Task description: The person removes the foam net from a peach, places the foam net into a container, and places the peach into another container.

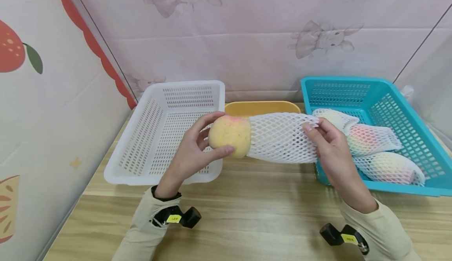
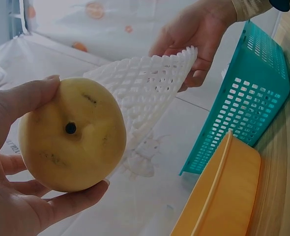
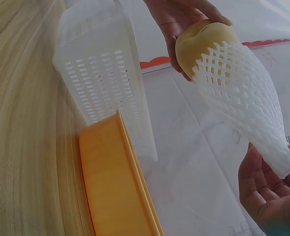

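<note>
A yellow peach with a pink blush (image 1: 231, 135) is held up over the table, its rounded end bare. My left hand (image 1: 192, 147) grips it, thumb on the near side and fingers round the back. From the peach's other end a white foam net sleeve (image 1: 280, 137) stretches out to the right, still overlapping part of the fruit in the right wrist view. My right hand (image 1: 333, 147) pinches the sleeve's far end between thumb and fingers. A dark hole marks the middle of the peach's bare end (image 2: 72, 135) in the left wrist view.
On the left stands a white slotted basket (image 1: 138, 143). A teal basket (image 1: 346, 80) at the right holds several fruits in foam nets (image 1: 370, 139). Between the two, behind my hands, is an orange-yellow container (image 1: 263, 106). A printed cloth (image 1: 240, 57) hangs behind the wooden table (image 1: 247, 214).
</note>
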{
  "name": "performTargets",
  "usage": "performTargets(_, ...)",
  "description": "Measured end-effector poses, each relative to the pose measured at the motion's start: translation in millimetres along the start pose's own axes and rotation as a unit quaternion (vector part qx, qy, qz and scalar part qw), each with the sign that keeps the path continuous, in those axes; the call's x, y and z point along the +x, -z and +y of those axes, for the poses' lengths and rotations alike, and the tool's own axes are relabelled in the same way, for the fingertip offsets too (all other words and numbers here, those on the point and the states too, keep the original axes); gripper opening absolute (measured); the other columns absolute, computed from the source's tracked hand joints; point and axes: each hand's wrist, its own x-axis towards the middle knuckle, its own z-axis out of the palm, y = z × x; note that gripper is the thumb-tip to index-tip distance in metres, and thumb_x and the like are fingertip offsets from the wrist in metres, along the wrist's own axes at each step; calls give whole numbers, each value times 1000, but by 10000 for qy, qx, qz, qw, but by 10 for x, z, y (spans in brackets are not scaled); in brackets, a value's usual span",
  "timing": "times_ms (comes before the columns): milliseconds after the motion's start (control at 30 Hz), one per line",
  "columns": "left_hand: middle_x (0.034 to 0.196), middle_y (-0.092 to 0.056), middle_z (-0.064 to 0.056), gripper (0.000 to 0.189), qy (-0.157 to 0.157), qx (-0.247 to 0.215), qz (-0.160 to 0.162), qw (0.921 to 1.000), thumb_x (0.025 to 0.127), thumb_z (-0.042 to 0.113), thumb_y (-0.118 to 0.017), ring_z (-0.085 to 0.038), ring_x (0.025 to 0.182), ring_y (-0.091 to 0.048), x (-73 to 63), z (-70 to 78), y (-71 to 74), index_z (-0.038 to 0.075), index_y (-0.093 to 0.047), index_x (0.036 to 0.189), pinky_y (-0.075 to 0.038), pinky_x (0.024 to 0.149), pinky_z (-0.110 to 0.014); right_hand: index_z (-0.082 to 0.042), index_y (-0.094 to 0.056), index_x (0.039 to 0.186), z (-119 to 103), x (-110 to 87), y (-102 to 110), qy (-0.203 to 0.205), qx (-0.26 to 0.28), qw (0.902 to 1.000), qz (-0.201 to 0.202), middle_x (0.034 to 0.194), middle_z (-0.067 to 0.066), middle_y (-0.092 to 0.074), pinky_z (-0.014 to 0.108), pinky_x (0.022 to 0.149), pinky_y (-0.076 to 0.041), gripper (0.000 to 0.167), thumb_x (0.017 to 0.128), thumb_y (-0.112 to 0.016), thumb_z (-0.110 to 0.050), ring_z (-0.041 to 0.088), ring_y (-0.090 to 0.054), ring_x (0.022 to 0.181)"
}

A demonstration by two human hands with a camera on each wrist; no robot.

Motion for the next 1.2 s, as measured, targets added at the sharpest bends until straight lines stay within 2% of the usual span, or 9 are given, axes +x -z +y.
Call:
performTargets(267, 137, -45, -7, 71, 21, 41, 75, 10000, 75, -1, -78, -26, 114, -55, 7, 4, 34, 5, -46, 138, -51, 92, -36, -5, -56, 109, 1, 8, 8, 55, 51, 10000, 44, 96, 2, -61, 17, 68, -51, 16, 100, -54, -18, 9, -59, 85)
performTargets(600, 137, -45, -7, 71, 16, -65, 149, 9999, 75, -2, -78, -26, 115, -55, 9, 26, 45, 5, -46, 137, -50, 93, -36, -7, -56, 109, 23, 31, 15, 32, -207, 9996, 197, 92, 1, -61, 15, 64, -47, 17, 99, -55, -21, 8, -56, 81)
performTargets(833, 137, -46, -7, 70, -38, -176, 182, 9997, 75, -3, -78, -27, 115, -55, -21, 67, 55, 4, -46, 137, -51, 92, -36, -9, -56, 114, 54, 47, -11, -196, -184, 9995, 169, 99, -1, -64, 19, 72, -52, 22, 99, -55, -24, 8, -62, 90)
performTargets(1000, 136, -45, -9, 70, -109, -238, 237, 9994, 75, -3, -77, -30, 115, -54, -45, 113, 78, 2, -45, 137, -52, 90, -36, -7, -53, 124, 101, 125, -94, -345, -716, 9958, 458, 106, -1, -63, 17, 77, -51, 37, 99, -54, -33, 8, -60, 95)
performTargets(1200, 137, -45, -8, 70, 2, -261, 292, 9992, 76, -1, -78, -29, 114, -54, -81, 139, 91, 3, -45, 137, -52, 90, -36, -2, -50, 129, 227, 265, -209, -615, -1608, 9811, 878, 114, 10, -61, 18, 76, -50, 48, 100, -48, -39, 11, -59, 95)
